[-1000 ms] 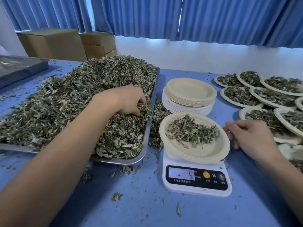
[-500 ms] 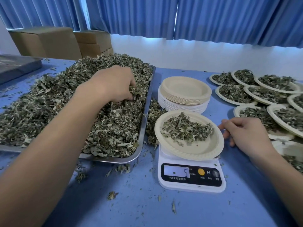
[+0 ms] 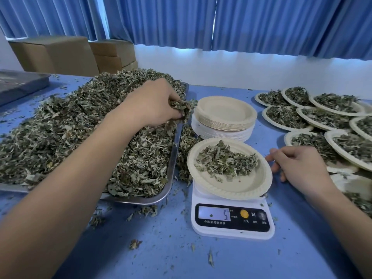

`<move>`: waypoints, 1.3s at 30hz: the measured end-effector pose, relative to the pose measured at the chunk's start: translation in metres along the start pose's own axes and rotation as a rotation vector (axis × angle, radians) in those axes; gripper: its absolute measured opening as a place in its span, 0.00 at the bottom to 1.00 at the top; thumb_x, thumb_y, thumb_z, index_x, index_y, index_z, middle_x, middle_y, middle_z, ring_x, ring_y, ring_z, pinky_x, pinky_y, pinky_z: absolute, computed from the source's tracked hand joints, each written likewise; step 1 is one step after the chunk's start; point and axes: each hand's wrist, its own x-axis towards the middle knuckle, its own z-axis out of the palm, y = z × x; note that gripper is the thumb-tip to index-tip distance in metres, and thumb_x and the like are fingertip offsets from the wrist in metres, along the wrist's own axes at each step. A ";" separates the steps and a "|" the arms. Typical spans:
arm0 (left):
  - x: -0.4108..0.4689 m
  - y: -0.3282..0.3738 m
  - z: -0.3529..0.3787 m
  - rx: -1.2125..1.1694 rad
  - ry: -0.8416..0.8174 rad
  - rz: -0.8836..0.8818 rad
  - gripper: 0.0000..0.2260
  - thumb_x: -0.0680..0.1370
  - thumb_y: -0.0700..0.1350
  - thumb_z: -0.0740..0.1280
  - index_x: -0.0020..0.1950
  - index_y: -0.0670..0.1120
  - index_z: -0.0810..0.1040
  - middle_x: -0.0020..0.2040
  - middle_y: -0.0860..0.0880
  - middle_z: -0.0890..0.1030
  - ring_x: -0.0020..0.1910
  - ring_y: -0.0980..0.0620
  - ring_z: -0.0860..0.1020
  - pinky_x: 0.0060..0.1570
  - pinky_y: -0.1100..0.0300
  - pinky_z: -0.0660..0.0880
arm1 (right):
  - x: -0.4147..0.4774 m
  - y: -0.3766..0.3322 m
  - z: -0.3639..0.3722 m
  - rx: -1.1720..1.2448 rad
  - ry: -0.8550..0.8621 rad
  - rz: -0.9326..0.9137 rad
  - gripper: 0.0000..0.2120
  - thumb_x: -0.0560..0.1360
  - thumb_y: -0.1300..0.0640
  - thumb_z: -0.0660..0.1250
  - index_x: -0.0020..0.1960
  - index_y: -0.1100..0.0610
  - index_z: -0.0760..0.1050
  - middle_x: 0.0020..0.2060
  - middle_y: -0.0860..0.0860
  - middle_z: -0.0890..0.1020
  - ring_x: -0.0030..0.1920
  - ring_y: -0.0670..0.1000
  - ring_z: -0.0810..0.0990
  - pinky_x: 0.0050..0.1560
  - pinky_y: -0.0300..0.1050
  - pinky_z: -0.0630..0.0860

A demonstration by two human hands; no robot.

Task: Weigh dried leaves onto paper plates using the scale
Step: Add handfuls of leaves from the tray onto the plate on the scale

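A white digital scale [image 3: 231,220] stands in front of me and its display reads 5. On it rests a beige paper plate [image 3: 239,188] with a small heap of dried leaves [image 3: 225,161]. To the left, a metal tray [image 3: 171,164] is heaped with dried leaves [image 3: 80,125]. My left hand [image 3: 153,103] is lifted over the tray's right edge, fingers closed on a pinch of leaves. My right hand [image 3: 298,164] rests on the table just right of the plate, fingers loosely curled, holding nothing.
A stack of empty paper plates [image 3: 223,117] sits behind the scale. Several filled plates [image 3: 322,119] cover the right side. Cardboard boxes [image 3: 60,55] and a second metal tray [image 3: 20,83] stand at the back left. Loose leaf bits litter the blue table [image 3: 161,248].
My left hand has come up out of the leaf heap and moved right towards the tray's edge with a pinch of leaves. The right hand stays beside the plate; the scale still reads 5.
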 end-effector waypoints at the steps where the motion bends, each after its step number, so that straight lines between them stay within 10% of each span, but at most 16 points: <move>1: 0.000 0.003 0.001 -0.075 -0.003 0.047 0.07 0.75 0.50 0.75 0.52 0.53 0.86 0.39 0.55 0.84 0.34 0.55 0.78 0.38 0.59 0.76 | 0.000 0.000 0.000 0.005 0.001 0.003 0.16 0.81 0.53 0.67 0.37 0.54 0.84 0.27 0.52 0.82 0.21 0.49 0.73 0.33 0.43 0.73; 7: -0.009 0.033 0.014 -0.400 -0.081 0.251 0.04 0.75 0.46 0.76 0.46 0.47 0.87 0.35 0.48 0.85 0.33 0.49 0.81 0.35 0.54 0.76 | 0.001 -0.002 0.000 -0.018 0.003 0.008 0.16 0.81 0.53 0.67 0.37 0.54 0.84 0.27 0.51 0.82 0.21 0.49 0.73 0.33 0.43 0.73; 18: -0.013 0.045 0.037 -0.337 -0.293 0.321 0.15 0.71 0.36 0.78 0.54 0.47 0.85 0.43 0.52 0.83 0.30 0.66 0.75 0.39 0.69 0.75 | 0.000 -0.005 0.000 -0.060 0.009 -0.005 0.16 0.81 0.53 0.67 0.37 0.54 0.84 0.27 0.49 0.82 0.21 0.48 0.73 0.30 0.41 0.72; 32: -0.009 0.030 0.011 -0.472 -0.150 0.256 0.05 0.72 0.38 0.79 0.46 0.44 0.87 0.41 0.42 0.86 0.39 0.47 0.82 0.51 0.44 0.80 | -0.001 -0.005 -0.001 -0.051 0.011 0.004 0.15 0.81 0.53 0.67 0.38 0.54 0.84 0.27 0.49 0.82 0.21 0.48 0.73 0.31 0.42 0.73; 39: -0.007 0.024 0.010 -0.516 -0.150 0.246 0.05 0.72 0.36 0.78 0.46 0.42 0.86 0.38 0.41 0.86 0.38 0.47 0.84 0.45 0.47 0.82 | 0.001 -0.002 0.000 -0.052 0.011 0.001 0.15 0.81 0.53 0.67 0.38 0.54 0.84 0.27 0.49 0.82 0.21 0.48 0.73 0.32 0.42 0.72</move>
